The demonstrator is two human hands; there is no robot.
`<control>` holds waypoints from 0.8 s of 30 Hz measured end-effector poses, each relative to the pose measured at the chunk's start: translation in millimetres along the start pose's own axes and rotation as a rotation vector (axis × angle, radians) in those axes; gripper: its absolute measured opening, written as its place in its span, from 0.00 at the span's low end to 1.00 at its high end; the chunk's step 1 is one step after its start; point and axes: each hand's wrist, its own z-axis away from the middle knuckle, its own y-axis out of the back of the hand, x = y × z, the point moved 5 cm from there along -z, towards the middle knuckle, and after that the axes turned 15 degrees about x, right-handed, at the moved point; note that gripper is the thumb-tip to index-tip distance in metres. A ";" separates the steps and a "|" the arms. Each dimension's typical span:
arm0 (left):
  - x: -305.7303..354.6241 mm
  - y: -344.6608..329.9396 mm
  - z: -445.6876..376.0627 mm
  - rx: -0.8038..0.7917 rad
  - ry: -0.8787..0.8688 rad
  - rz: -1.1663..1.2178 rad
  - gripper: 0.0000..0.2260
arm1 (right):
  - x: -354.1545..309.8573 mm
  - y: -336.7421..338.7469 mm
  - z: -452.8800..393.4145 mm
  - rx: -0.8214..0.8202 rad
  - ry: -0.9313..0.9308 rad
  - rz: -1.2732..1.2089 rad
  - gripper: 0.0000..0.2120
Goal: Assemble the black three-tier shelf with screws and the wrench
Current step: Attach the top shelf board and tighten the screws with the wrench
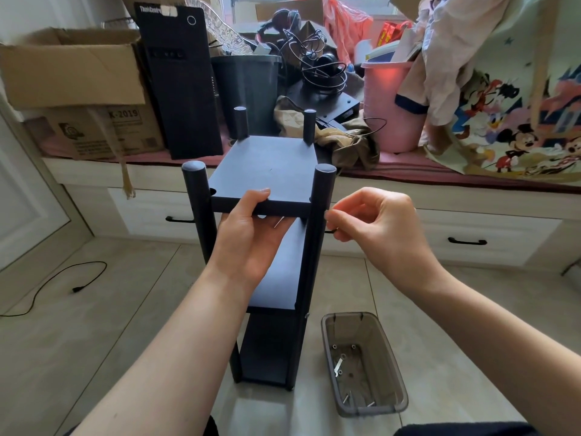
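The black three-tier shelf (270,171) stands upright on the tiled floor, with four round posts rising past its top board. My left hand (248,234) grips the front edge of the top board, thumb on top and fingers underneath. My right hand (374,221) is at the front right post (320,209), just below the top board, pinching a small dark part (331,230) against it; I cannot tell whether it is a screw or the wrench. A silvery wrench (338,368) lies in the grey bin.
A translucent grey plastic bin (393,372) with several screws and washers sits on the floor right of the shelf. Behind is a low drawer unit (465,228) piled with boxes, a black computer tower (179,80), a pink bucket and cloth. A black cable (63,278) lies at left.
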 end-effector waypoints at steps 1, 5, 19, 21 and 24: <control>0.4 -0.3 0.7 -0.003 0.000 0.004 0.23 | -0.1 0.3 0.6 -0.002 0.003 0.007 0.03; 1.6 -1.3 2.0 -0.028 -0.001 0.039 0.15 | -1.0 0.3 2.2 -0.030 -0.015 -0.009 0.03; 0.6 -1.9 -0.8 -0.080 0.014 0.077 0.13 | 20.1 -8.5 3.1 -0.307 -0.646 -0.411 0.02; 1.0 -1.7 -1.1 -0.082 0.015 0.076 0.13 | 20.8 -7.9 2.0 -0.294 -0.611 -0.382 0.02; 0.8 -1.6 -1.2 -0.078 0.020 0.082 0.14 | 17.5 -3.5 -2.7 -0.240 -0.439 -0.220 0.02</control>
